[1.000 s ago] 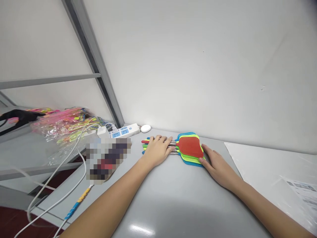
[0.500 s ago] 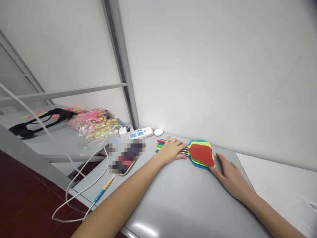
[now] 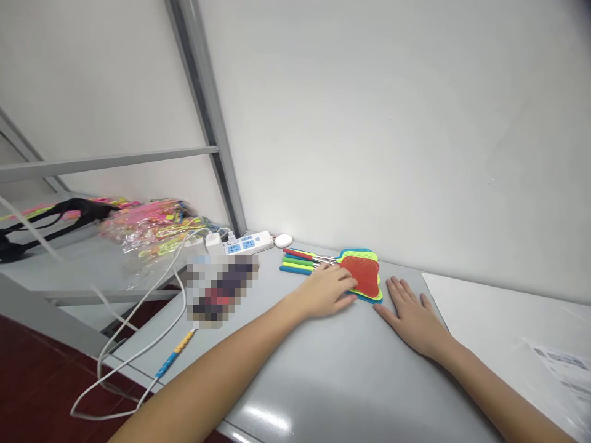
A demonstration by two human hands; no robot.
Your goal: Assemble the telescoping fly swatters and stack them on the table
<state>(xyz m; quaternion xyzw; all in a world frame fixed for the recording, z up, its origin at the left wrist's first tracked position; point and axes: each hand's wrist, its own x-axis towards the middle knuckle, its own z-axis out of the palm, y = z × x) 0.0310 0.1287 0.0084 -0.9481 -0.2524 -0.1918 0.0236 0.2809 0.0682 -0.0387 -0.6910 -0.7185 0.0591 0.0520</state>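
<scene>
A small stack of plastic fly swatters [image 3: 362, 274] lay on the grey table [image 3: 332, 375], close to the wall, with their colored handles [image 3: 300, 261] fanned out to the left. The left hand [image 3: 325, 290] rested over the metal shafts, its fingers [image 3: 339, 277] loose and reaching the red mesh head on top, not clenched around anything. The right hand [image 3: 410, 320] lay flat on the table just beside the stack, its fingers spread and released. I saw the risk in how loosely the swatters sat: nothing bound them, so uneven pressure from the left palm could have slid the top one off or fanned the stack further. A careless sweep of the left forearm [image 3: 221, 381] could also have caught the blue-and-yellow striped cord [image 3: 175, 354] near the table edge, tugging the white cable [image 3: 138, 326] and the power strip [image 3: 244, 243]. A blurred patch [image 3: 221, 288] hid whatever lay on the table there, so I could not judge that.
</scene>
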